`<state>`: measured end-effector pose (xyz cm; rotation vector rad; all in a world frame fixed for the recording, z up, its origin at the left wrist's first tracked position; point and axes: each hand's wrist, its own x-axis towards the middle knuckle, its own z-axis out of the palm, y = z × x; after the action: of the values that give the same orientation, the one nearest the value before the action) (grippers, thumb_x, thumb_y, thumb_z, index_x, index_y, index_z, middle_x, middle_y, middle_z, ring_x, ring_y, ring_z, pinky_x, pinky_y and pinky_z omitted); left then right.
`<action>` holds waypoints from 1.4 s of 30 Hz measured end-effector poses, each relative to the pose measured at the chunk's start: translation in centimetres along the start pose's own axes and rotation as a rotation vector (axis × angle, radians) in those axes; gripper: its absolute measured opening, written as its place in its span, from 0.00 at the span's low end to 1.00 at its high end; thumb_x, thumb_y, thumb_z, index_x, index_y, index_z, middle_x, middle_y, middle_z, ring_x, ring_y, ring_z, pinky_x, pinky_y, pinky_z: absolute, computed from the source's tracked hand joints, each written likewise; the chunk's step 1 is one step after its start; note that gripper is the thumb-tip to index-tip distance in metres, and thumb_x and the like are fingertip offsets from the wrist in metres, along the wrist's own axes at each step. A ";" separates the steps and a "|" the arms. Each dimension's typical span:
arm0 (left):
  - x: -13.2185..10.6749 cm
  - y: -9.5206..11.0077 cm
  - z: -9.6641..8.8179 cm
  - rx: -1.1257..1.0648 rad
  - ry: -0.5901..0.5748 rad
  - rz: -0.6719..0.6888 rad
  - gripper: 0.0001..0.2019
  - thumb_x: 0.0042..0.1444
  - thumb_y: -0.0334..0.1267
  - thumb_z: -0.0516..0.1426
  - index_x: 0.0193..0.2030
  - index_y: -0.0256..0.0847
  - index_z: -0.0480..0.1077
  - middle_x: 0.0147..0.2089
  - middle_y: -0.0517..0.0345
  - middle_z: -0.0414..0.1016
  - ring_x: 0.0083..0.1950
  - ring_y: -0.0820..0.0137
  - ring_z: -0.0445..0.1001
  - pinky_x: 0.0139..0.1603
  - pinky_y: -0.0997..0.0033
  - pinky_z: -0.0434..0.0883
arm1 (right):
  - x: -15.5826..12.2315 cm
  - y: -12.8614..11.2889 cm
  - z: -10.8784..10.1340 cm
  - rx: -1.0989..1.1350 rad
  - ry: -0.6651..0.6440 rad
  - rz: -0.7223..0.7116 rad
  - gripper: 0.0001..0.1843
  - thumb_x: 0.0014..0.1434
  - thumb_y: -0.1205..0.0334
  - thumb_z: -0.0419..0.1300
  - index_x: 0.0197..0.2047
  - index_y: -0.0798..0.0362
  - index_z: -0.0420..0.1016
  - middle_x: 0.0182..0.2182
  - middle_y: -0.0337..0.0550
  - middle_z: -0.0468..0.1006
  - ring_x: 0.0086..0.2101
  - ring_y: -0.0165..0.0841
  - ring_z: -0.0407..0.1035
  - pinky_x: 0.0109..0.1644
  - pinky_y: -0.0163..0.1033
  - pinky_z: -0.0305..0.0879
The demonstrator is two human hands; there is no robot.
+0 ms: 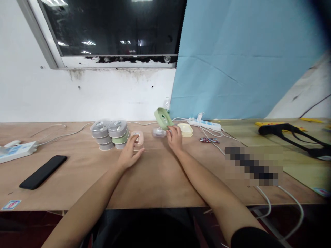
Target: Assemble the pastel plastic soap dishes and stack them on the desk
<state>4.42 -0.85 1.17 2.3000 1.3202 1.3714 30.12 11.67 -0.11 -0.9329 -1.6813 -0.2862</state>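
Note:
My left hand (130, 151) rests on a small pink box (139, 139) on the wooden table (155, 179), fingers curled around its near side. My right hand (174, 136) reaches farther back and touches a tilted green open case (162, 117), fingers closed on its lower edge. A small clear round lid (158, 132) lies just left of that hand. A pale yellow box (186, 130) sits just right of it. Two short stacks of grey and green round containers (110, 133) stand left of the pink box.
A black phone (43, 171) lies at the left, with a white power strip (16, 151) behind it. Another white power strip (204, 124) and cables run at the back right. A black frame (294, 136) lies on the green mat at the far right.

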 end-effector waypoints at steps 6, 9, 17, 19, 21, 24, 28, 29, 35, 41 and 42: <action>0.0 0.2 -0.2 0.042 -0.021 0.002 0.25 0.60 0.44 0.55 0.63 0.44 0.56 0.61 0.44 0.60 0.51 0.63 0.70 0.53 0.57 0.70 | 0.2 4.8 -1.1 -0.197 0.003 0.203 0.17 0.63 0.59 0.50 0.47 0.54 0.76 0.40 0.51 0.67 0.44 0.42 0.61 0.52 0.49 0.61; -0.1 0.2 -0.1 0.049 -0.048 -0.028 0.24 0.60 0.45 0.54 0.61 0.44 0.59 0.61 0.44 0.59 0.50 0.63 0.72 0.50 0.59 0.73 | -0.1 5.3 -0.8 -0.223 -0.045 0.223 0.17 0.61 0.61 0.50 0.46 0.53 0.77 0.40 0.51 0.67 0.44 0.41 0.61 0.52 0.48 0.61; -0.1 0.1 -0.1 0.068 -0.088 -0.054 0.23 0.60 0.46 0.54 0.61 0.44 0.60 0.62 0.45 0.59 0.50 0.63 0.72 0.50 0.59 0.73 | -0.2 4.5 -0.3 -0.252 -0.131 0.187 0.17 0.61 0.61 0.51 0.47 0.53 0.77 0.42 0.52 0.69 0.44 0.42 0.60 0.51 0.47 0.59; -0.1 0.2 -0.2 0.074 -0.094 -0.054 0.23 0.60 0.46 0.54 0.61 0.44 0.60 0.62 0.44 0.59 0.52 0.62 0.71 0.51 0.59 0.72 | -0.2 4.4 -0.3 -0.266 -0.125 0.180 0.17 0.60 0.61 0.51 0.47 0.53 0.77 0.42 0.51 0.69 0.44 0.42 0.60 0.51 0.47 0.59; -0.1 0.3 -0.2 0.078 -0.101 -0.053 0.23 0.60 0.46 0.54 0.61 0.44 0.60 0.62 0.44 0.59 0.55 0.60 0.70 0.53 0.58 0.71 | -0.2 4.3 -0.4 -0.276 -0.120 0.177 0.17 0.60 0.61 0.52 0.47 0.52 0.78 0.42 0.51 0.69 0.43 0.42 0.60 0.50 0.47 0.58; -0.1 0.3 -0.2 0.076 -0.107 -0.055 0.23 0.60 0.46 0.54 0.61 0.44 0.60 0.62 0.45 0.59 0.56 0.59 0.69 0.53 0.57 0.71 | -0.1 4.2 -0.4 -0.281 -0.117 0.183 0.17 0.60 0.61 0.52 0.47 0.52 0.78 0.42 0.50 0.69 0.43 0.41 0.59 0.50 0.46 0.58; -0.1 0.2 -0.2 0.073 -0.120 -0.070 0.23 0.60 0.47 0.54 0.61 0.44 0.60 0.63 0.45 0.58 0.56 0.60 0.69 0.51 0.59 0.72 | -0.1 4.1 -0.4 -0.308 -0.126 0.193 0.17 0.60 0.61 0.52 0.46 0.52 0.78 0.42 0.50 0.69 0.43 0.41 0.59 0.50 0.47 0.57; -0.1 0.2 -0.1 0.071 -0.123 -0.071 0.23 0.60 0.47 0.54 0.61 0.44 0.60 0.63 0.45 0.58 0.55 0.60 0.70 0.50 0.59 0.73 | -0.1 4.1 -0.4 -0.320 -0.125 0.195 0.17 0.60 0.61 0.52 0.46 0.52 0.78 0.42 0.50 0.69 0.43 0.41 0.59 0.50 0.47 0.56; -0.1 0.0 -0.1 0.049 -0.122 -0.062 0.23 0.60 0.46 0.54 0.61 0.45 0.60 0.63 0.45 0.59 0.52 0.63 0.72 0.51 0.59 0.73 | -0.1 3.3 -0.4 -0.340 -0.117 0.225 0.16 0.58 0.60 0.53 0.45 0.51 0.79 0.42 0.49 0.70 0.44 0.41 0.60 0.50 0.47 0.54; -0.1 -0.1 -0.1 0.048 -0.125 -0.070 0.24 0.60 0.47 0.54 0.61 0.45 0.60 0.62 0.45 0.59 0.44 0.67 0.74 0.49 0.59 0.74 | 0.5 5.0 -2.0 -0.363 0.066 0.312 0.16 0.58 0.59 0.52 0.44 0.51 0.78 0.45 0.50 0.70 0.47 0.44 0.60 0.53 0.51 0.52; -0.1 -0.1 -0.1 0.051 -0.127 -0.075 0.24 0.60 0.47 0.54 0.61 0.45 0.60 0.62 0.45 0.59 0.43 0.67 0.74 0.49 0.58 0.74 | 0.5 5.9 -2.5 -0.362 0.121 0.356 0.17 0.57 0.59 0.51 0.43 0.52 0.78 0.44 0.52 0.71 0.46 0.44 0.61 0.53 0.51 0.53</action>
<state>4.28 -0.94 1.11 2.3017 1.4020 1.1611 36.01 14.19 -0.43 -1.4332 -1.3442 -0.4046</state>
